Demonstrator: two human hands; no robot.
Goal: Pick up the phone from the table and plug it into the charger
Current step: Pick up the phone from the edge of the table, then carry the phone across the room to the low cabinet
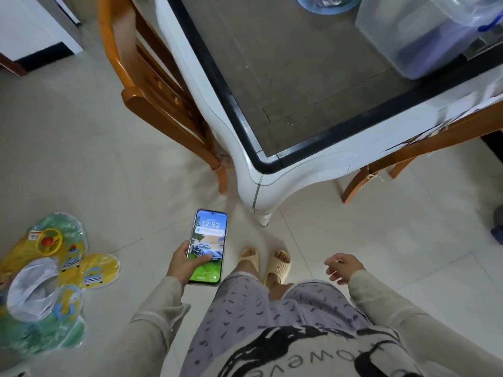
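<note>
The phone (pixel 209 240) is lit, its lock screen showing 12:52, and it is held screen-up low in front of me, off the table. My left hand (pixel 185 263) grips its lower left edge, thumb resting across the screen. My right hand (pixel 343 268) hangs free at the right with fingers loosely apart, holding nothing. The table (pixel 275 164), white-framed with a dark glass top, stands just ahead; its near corner points at me. No charger or cable is visible.
A wooden chair (pixel 147 85) is tucked in at the table's left side, another wooden chair (pixel 408 156) at the right. A clear plastic container (pixel 424 34) sits on the tabletop's far right. A deflated yellow-green inflatable toy (pixel 46 281) lies on the tiled floor at left.
</note>
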